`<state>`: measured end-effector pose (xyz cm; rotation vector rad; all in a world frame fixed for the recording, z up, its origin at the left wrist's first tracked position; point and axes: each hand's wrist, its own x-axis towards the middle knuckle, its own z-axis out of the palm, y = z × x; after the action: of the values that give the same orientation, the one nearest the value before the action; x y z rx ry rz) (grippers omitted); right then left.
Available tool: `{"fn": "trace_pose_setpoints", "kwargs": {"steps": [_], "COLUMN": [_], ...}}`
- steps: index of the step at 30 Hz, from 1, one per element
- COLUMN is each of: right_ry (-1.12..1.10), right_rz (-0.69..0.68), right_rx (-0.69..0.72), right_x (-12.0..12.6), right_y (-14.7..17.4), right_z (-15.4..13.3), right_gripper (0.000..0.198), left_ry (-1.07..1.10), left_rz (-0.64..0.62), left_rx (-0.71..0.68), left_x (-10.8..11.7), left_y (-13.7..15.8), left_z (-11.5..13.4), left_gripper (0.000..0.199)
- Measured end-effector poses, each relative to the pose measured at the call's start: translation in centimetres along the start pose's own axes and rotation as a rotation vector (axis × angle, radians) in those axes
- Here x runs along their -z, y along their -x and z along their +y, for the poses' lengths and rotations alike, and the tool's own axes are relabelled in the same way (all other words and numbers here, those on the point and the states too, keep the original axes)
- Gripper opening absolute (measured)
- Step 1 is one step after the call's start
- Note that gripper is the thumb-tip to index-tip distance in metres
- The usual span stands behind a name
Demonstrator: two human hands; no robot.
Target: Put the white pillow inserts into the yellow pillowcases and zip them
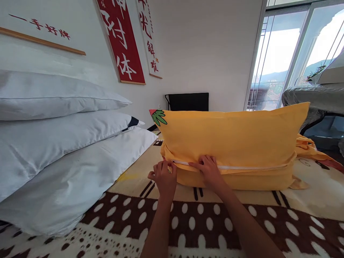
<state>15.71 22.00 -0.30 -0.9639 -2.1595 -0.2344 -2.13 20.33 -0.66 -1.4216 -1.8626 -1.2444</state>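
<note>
A yellow pillowcase (231, 136) with a pillow's bulk inside stands on its long side in front of me. A white zipper (242, 167) runs along its lower part, and a green and pink print marks the upper left corner. At the zipper's left end my left hand (164, 177) is closed, its fingertips pinching the edge there. Just to the right, my right hand (210, 172) grips the fabric along the zipper, one finger stretched leftward on it. The zipper's slider is too small to make out.
Several white pillows (59, 143) are stacked at the left. Beneath everything lies a brown and cream patterned blanket (196, 222). More yellow fabric (309, 148) lies behind the pillowcase at the right. A black panel (189, 102) stands by the wall, near a window (279, 57).
</note>
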Motion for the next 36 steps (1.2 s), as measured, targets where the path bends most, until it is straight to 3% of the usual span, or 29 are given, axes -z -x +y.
{"fn": "trace_pose_setpoints", "kwargs": {"steps": [9,25,28,31,36], "right_ry": [0.006,0.042,0.03,0.007,-0.016], "right_rz": [-0.001,-0.088,-0.087,-0.074,-0.075], "right_rx": [0.008,0.03,0.027,0.024,0.02], "right_x": [0.0,0.9,0.9,0.8,0.8], "right_y": [0.0,-0.1,-0.1,0.0,0.0], "right_z": [0.0,-0.7,-0.5,-0.3,-0.3], "right_gripper": [0.054,0.048,0.048,0.046,0.046], "left_ry": [0.037,-0.1,-0.02,0.203,0.423], "left_rz": [-0.1,0.018,-0.029,-0.108,-0.167], "left_rx": [-0.008,-0.051,0.028,0.117,0.12], "left_x": [0.4,0.2,0.3,0.4,0.3], "left_y": [-0.6,-0.2,-0.6,-1.3,-1.9], "left_z": [0.1,-0.5,-0.5,-1.0,-2.2], "left_gripper": [0.014,0.02,0.017,0.013,0.013]}}
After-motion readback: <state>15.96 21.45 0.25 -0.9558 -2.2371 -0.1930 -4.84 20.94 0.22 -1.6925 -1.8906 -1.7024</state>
